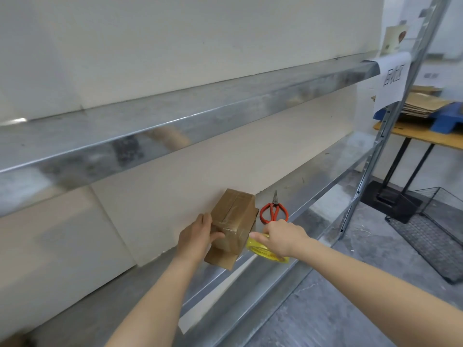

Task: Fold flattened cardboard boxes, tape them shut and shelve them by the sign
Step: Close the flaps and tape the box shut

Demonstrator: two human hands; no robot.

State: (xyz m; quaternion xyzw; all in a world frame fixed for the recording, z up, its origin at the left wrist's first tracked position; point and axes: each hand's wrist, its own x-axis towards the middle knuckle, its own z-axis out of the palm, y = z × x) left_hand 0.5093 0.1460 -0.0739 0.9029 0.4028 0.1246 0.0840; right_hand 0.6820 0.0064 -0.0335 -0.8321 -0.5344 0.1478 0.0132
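Left hand (pixel 200 234) grips the small brown cardboard box (pixel 231 221), glossy with clear tape, on the metal shelf (pixel 313 176). Right hand (pixel 283 237) clutches a yellow tape roll (pixel 260 251) at the box's right; red-handled scissors (pixel 274 211) lie just beyond.

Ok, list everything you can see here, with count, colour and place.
shelf rack: one, silver metal, against the wall
cardboard box: one, brown, taped, on the rack's lower level
flat cardboard piece: one, brown, under the box
scissors: one pair, red handles, right of the box
tape roll: one, yellow, in the right hand
sign: one, white paper, rack's upper right end
pallet: one, blue, on table far right
flattened boxes: one stack, brown, on the pallet
wire basket: one, black, floor at right
left hand: grips the cardboard box
right hand: holds the tape roll
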